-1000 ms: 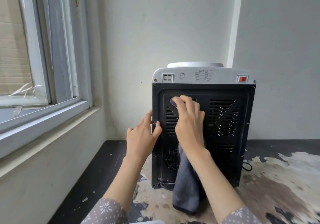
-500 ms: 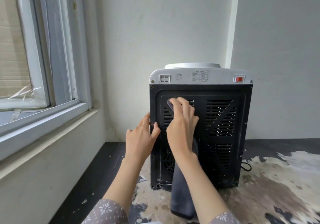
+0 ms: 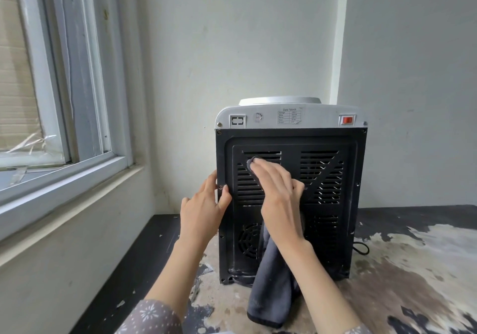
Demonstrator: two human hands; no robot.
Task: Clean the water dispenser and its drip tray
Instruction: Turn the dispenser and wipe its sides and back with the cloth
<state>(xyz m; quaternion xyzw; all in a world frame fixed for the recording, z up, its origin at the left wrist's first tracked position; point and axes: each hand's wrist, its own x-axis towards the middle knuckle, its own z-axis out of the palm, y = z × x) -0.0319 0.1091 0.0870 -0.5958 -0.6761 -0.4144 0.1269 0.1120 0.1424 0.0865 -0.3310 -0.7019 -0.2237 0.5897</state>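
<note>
While the water dispenser (image 3: 333, 230) is standing on the worn, peeling table (image 3: 413, 269) near the corner of the room, its black vented back panel is facing the camera. Right hand (image 3: 280, 194) is pressing a grey cloth (image 3: 271, 289) flat against the upper left vent slots, fingers lying together and fairly straight, angled up to the left; a tip of cloth is showing past the fingertips and the rest is hanging down to the table. Left hand (image 3: 204, 209) is bracing the dispenser's left edge, thumb resting on the back panel, fingers wrapping round the side, partly hidden. A red switch (image 3: 347, 120) is sitting on the white top band. Window (image 3: 64, 101) is at left.
</note>
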